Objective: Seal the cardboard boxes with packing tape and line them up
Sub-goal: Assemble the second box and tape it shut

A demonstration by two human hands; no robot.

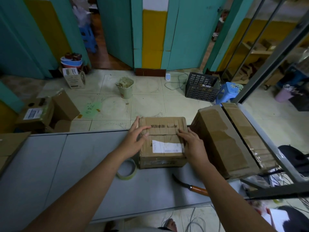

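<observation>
Bare forearms reach up from the bottom of the frame to a small box [163, 131] at the middle, standing near the far edge of the grey bench [66, 164]. The left hand [135, 139] lies flat over the box's top left edge, fingers straight and slightly spread. The right hand [192, 144] presses straight fingers on the right end of the seam between the flaps. Neither holds anything.

I cannot tell whether tape already covers that seam. The step in hand looks like levelling the flaps. To do it well, keep them flush and butted so the tape bridges no gap, with one hand pinning them while the other fetches the tape roll [125, 177], just beside the box's lower-left corner. A knife [192, 187] lies at lower right for cutting. A larger box [217, 141] stands close on the right, probably the line to join.
</observation>
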